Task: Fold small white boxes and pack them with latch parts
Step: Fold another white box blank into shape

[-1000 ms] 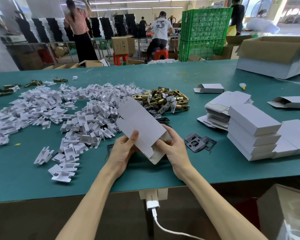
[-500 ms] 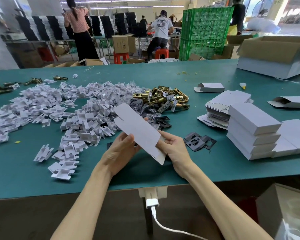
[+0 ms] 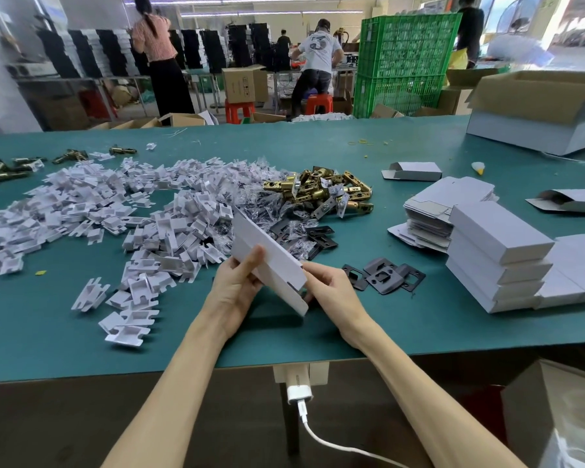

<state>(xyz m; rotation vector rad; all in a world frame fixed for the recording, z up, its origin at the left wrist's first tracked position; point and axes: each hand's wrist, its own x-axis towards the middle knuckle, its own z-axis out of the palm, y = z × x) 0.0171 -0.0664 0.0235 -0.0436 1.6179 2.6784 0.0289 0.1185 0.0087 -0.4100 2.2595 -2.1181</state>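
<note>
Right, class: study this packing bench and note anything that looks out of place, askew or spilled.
The white inserts sprawl loose like a spill across the left half of the table. A few brass latches lie at the far left, apart from the main brass pile. Nothing looks damaged.

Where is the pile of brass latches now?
In the head view, the brass latches lie right of centre, between the white inserts and the flat boxes.
</note>
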